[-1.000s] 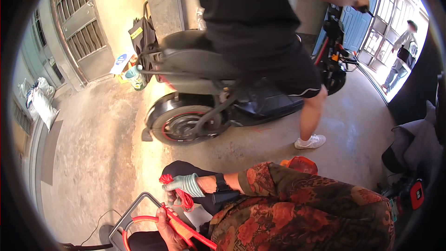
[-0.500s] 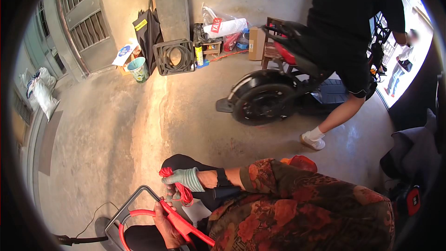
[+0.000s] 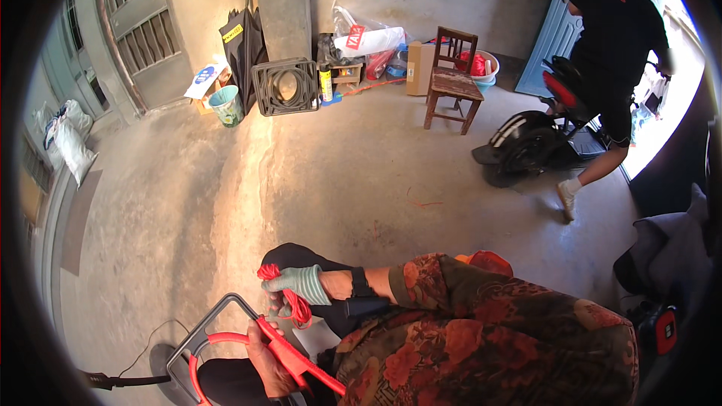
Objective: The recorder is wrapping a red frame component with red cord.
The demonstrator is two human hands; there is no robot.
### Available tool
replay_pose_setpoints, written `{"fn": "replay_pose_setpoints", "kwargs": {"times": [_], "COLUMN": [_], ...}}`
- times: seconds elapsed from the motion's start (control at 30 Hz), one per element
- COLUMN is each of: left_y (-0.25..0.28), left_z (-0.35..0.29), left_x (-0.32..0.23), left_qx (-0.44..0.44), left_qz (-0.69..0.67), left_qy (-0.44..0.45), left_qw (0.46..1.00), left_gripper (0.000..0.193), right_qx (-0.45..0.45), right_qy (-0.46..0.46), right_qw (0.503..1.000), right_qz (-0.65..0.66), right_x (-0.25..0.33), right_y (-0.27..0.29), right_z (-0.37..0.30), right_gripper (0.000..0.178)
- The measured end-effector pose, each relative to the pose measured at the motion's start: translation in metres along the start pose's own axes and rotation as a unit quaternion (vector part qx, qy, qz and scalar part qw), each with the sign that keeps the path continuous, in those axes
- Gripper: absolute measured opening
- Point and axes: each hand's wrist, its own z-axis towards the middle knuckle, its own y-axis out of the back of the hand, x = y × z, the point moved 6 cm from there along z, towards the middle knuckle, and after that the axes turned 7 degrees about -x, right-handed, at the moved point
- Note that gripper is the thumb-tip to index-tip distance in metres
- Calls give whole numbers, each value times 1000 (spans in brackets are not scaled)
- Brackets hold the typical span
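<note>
Meanwhile, the scooter [image 3: 545, 131] had rolled R w/ its rider [image 3: 613, 37], from mid-view 1 s earlier to nr the blue door [image 3: 547, 41]; its rear wheel [image 3: 526, 154] was now well apart from the hands. That shift uncovered the chair [image 3: 456, 83], box [image 3: 419, 68] & basin [image 3: 494, 68] over by the far wall [image 3: 421, 7].

The 2 hands, by contrast, had barely moved. The R hand [image 3: 297, 286], gloved, had its grip clenched round the red cord [image 3: 299, 310]: 1 bunched end poked out above the fist, loops hung below, nr the dark-clad knee [image 3: 289, 256]. The L hand [image 3: 267, 365], bare, had its grip wrapped on the red bar [image 3: 293, 357], just below the cord; some fingers were hidden. The black frame [image 3: 197, 329] stood L of that hand, w/ a curved red tube [image 3: 226, 337] alongside.

No extra cord had visibly come loose vs. the prior 2 views, so the bundle was prob. at the same stage, held rather than unwound. The scooter's shift prob. made no diff. to the handling.
</note>
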Motion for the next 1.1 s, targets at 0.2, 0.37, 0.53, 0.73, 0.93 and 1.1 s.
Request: {"fn": "replay_pose_setpoints", "kwargs": {"times": [0.2, 0.37, 0.53, 0.73, 0.93, 1.1], "left_y": [5, -21, -29, -28, -31, -33], "left_z": [0, 3, -7, -4, -6, -3], "left_x": [7, 3, -10, -5, -6, -11], "left_qx": [-43, -6, 14, 23, 30, 44], "left_qz": [-35, 12, -19, -15, -65, -65], "left_qy": [50, 35, 30, 29, 28, 13], "left_qw": [997, 999, 999, 999, 997, 997], "left_gripper": [33, 30, 26, 20, 13, 13], "right_qx": [-29, 27, 6, -118, -40, -23], "right_qy": [8, -26, -16, -16, -97, -104], "right_qw": [999, 981, 995, 987, 976, 994], "right_qz": [23, 192, 100, -106, -193, 18], "right_x": [-3, 7, 18, 12, 4, -8], "right_y": [5, 21, 11, 6, -20, -8], "right_z": [2, 9, 3, 2, -9, -5], "right_gripper": [23, 26, 33, 29, 25, 26]}}
